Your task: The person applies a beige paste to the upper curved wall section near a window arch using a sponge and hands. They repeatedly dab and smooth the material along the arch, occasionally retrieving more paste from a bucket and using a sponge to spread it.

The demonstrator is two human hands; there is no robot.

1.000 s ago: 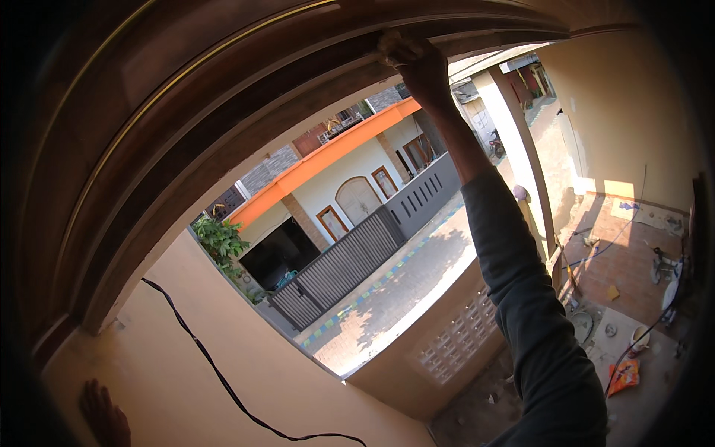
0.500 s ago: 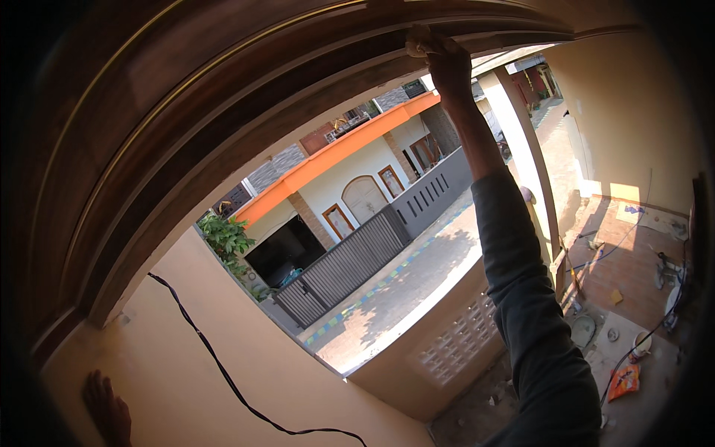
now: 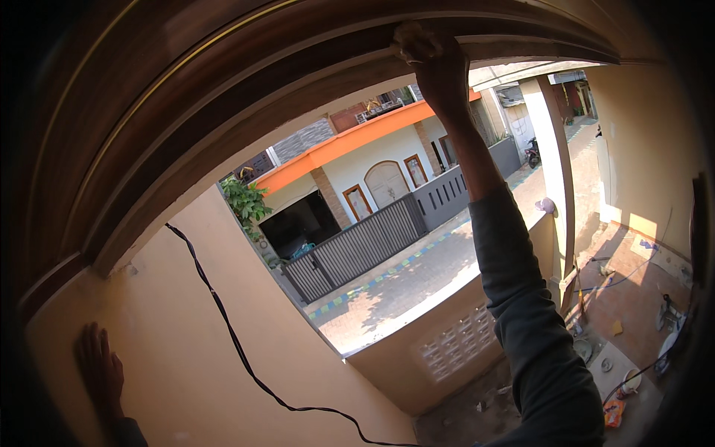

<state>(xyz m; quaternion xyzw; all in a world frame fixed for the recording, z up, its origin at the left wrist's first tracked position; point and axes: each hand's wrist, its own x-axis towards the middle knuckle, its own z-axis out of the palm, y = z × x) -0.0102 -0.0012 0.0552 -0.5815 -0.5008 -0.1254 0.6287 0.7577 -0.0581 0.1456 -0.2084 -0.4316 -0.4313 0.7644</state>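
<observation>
Overhead runs a dark brown wooden moulding (image 3: 246, 82) with stepped profiles and a thin gold line. My right hand (image 3: 445, 65) is raised at full reach, its fingers closed on a crumpled tan cloth wad (image 3: 414, 42) pressed against the moulding; the exact kind of cloth is hard to make out. Lower left, my left hand (image 3: 100, 365) lies flat on the beige wall (image 3: 194, 343) with its fingers stretched out, holding nothing.
A twisted black cable (image 3: 238, 343) hangs from the moulding's edge down the wall. Below right, a floor (image 3: 629, 287) carries scattered tools, a white tub (image 3: 631, 381) and an orange packet (image 3: 614, 413). A low wall with vents (image 3: 454, 354) borders the street; a pale post (image 3: 550, 149) stands beside it.
My right hand and the cloth have shifted slightly left along the moulding. The left hand shows higher and more fully in view, still on the wall. The whole view has shifted a little.
</observation>
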